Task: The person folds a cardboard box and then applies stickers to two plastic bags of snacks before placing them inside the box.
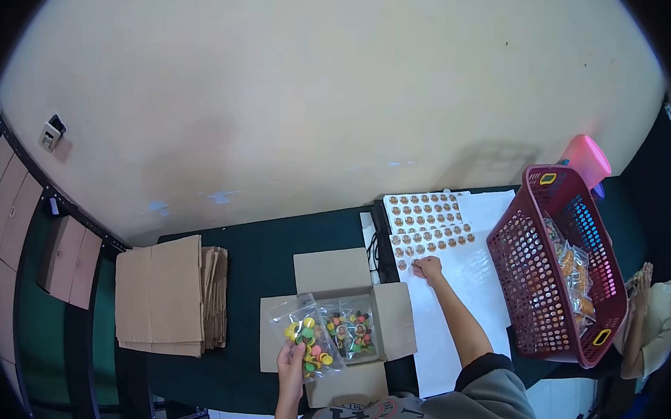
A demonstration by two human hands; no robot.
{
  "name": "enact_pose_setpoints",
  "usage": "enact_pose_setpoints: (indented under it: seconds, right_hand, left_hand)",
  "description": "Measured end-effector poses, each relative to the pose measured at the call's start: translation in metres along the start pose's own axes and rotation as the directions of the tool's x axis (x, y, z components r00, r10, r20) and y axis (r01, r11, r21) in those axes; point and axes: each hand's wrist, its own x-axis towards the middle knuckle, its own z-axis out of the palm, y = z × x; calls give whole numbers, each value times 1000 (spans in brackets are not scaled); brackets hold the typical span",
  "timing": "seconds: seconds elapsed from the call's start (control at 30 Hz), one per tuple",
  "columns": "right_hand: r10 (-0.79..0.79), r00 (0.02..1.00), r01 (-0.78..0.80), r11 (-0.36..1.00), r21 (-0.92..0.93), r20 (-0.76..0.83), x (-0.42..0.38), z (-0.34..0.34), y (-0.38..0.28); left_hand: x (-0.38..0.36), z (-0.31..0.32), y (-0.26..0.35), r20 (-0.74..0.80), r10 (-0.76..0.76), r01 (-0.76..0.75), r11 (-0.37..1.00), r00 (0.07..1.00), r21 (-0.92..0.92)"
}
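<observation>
Head view | left fingers (298, 350) gripping glossy clear bag (317, 353) (colourful rounds (309, 333)) | right fingers (421, 268) curled at round-stickered sheet (434, 243), grip unclear

Left hand (290, 360): held at lower centre, fingers and thumb closed in a grip.
Left forearm (286, 410): directed upward from the bottom edge.
Right hand (426, 268): placed right of centre, fingers bent; exact fingertip contact cannot be resolved.
Right forearm (463, 319): extended diagonally toward upper left, bared below the elbow.
</observation>
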Motion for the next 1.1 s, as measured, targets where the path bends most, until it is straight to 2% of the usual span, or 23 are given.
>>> enact_pose_setpoints:
  seconds: [0.03, 0.1, 0.13, 0.17, 0.2, 0.23, 0.3, 0.33, 0.37, 0.4, 0.43, 0.5, 0.53, 0.6, 0.67, 0.73, 0.77, 0.8, 0.87, 0.93, 1.0, 1.03, 1.1]
  right_hand:
    - [-1, 1000, 1, 1000, 1, 0, 2, 1, 2]
    - [-78, 997, 76, 984, -161, -3, 5, 4, 7]
    - [-78, 997, 76, 984, -160, -2, 16, 5, 17]
    - [-183, 982, 153, 902, -403, -37, 26, 7, 27]
    - [-293, 955, 203, 756, -623, -44, 23, 8, 25]
    - [-293, 955, 202, 756, -623, -46, 19, 8, 24]
    - [-408, 912, 263, 531, -806, 29, 8, 8, 20]
    - [-408, 913, 262, 530, -807, 28, 4, 10, 14]
    - [-259, 965, 230, 771, -595, 37, 1, 12, 8]
    - [-112, 989, 137, 933, -332, 92, -3, 13, 2]
    - [-110, 990, 135, 933, -335, 91, -15, 18, -5]
    - [-84, 983, 117, 973, -201, 165, -34, 25, -14]
    - [-86, 983, 119, 972, -202, 165, -34, 24, -13]
    - [-174, 972, 229, 858, -459, 160, -34, 24, -11]
    - [-227, 968, 251, 870, -425, 108, -29, 15, -1]
    - [-24, 988, 73, 943, -326, 151, -38, 4, -4]
    - [-39, 996, 62, 954, -293, 86, -46, 1, -4]
    - [-41, 995, 64, 953, -295, 86, -47, -4, 3]
    - [56, 985, -69, 994, 82, 160, -43, -22, 22]
    - [78, 985, -104, 982, 161, 157, -42, -36, 34]
    - [125, 871, -362, 817, 449, 476, -47, -47, 34]
    - [121, 871, -360, 817, 451, 476, -52, -46, 32]
    - [237, 905, -424, 593, 685, 354, -63, -43, 30]
  left_hand:
    - [0, 0, -1, 2, 0, 0, 1000, 1000, 12]
    - [1, -1, -3, 20, 13, -14, 1000, 1000, 18]
    - [1, -2, -3, 39, 26, -27, 999, 999, 24]
    - [0, -2, -2, 39, 26, -27, 999, 999, 25]
    - [0, -2, -2, 32, 14, -15, 999, 999, 30]
    - [0, -1, -2, 26, 3, -3, 999, 1000, 35]
    - [1, -2, -3, 26, -9, 8, 999, 1000, 43]
    - [1, -2, -4, 24, -21, 20, 998, 999, 51]
    - [1, -2, -4, 24, -22, 21, 999, 999, 50]
    - [2, -2, -5, 25, -5, 3, 998, 1000, 65]
    - [1, -2, -6, 26, 11, -13, 997, 1000, 80]
    - [2, -3, -8, 38, 0, -2, 998, 999, 67]
    - [2, -3, -8, 50, -7, 5, 998, 999, 55]
    - [2, -2, -5, 49, 4, -6, 999, 999, 51]
    - [1, -2, -3, 44, 16, -18, 999, 999, 46]
    - [1, -4, -3, 45, 36, -39, 996, 998, 76]
    - [0, -5, -2, 44, 37, -40, 996, 998, 73]
    - [-1, -4, 1, 42, 23, -25, 997, 999, 68]
    - [-4, -3, 2, 47, 9, -11, 998, 999, 58]
    - [-7, -1, 2, 36, -5, 3, 999, 999, 37]
    - [-9, 2, 4, 52, 4, -6, 999, 999, 45]
    - [-10, 3, 5, 64, 11, -15, 999, 998, 52]
    - [-9, -1, -2, 75, 36, -41, 996, 997, 73]
